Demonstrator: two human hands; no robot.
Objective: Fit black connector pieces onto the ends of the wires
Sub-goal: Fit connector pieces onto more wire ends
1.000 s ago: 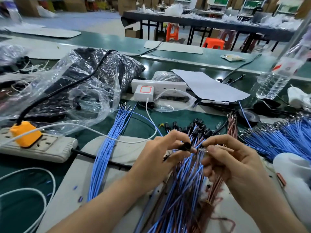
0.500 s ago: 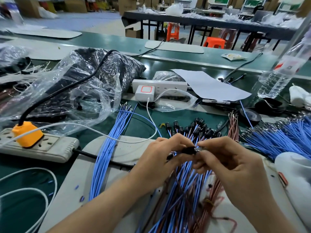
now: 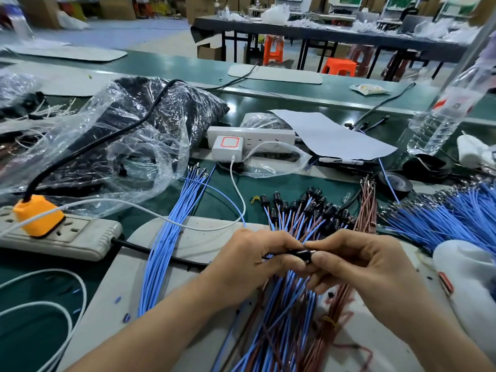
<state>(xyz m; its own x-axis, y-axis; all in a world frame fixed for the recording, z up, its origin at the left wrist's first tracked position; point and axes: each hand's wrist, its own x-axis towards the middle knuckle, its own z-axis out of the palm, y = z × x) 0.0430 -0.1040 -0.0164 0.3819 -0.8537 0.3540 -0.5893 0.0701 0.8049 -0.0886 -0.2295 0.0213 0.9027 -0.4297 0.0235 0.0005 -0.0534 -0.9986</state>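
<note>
Both hands meet over a pile of blue and brown wires on the grey mat. My left hand pinches a small black connector between thumb and fingers. My right hand pinches the connector's other end, where a wire tip enters it; the wire end itself is hidden by the fingertips. Just beyond the hands lie several wires with black connectors fitted. A bundle of bare blue wires lies to the left, brown wires to the right.
A grey power strip with an orange plug sits left, a white strip with a charger behind. A plastic bag of black parts lies back left. More blue wires, a water bottle and white paper are on the right.
My right hand moved left until its fingertips met the black connector in my left hand; the gap between the hands has closed.
</note>
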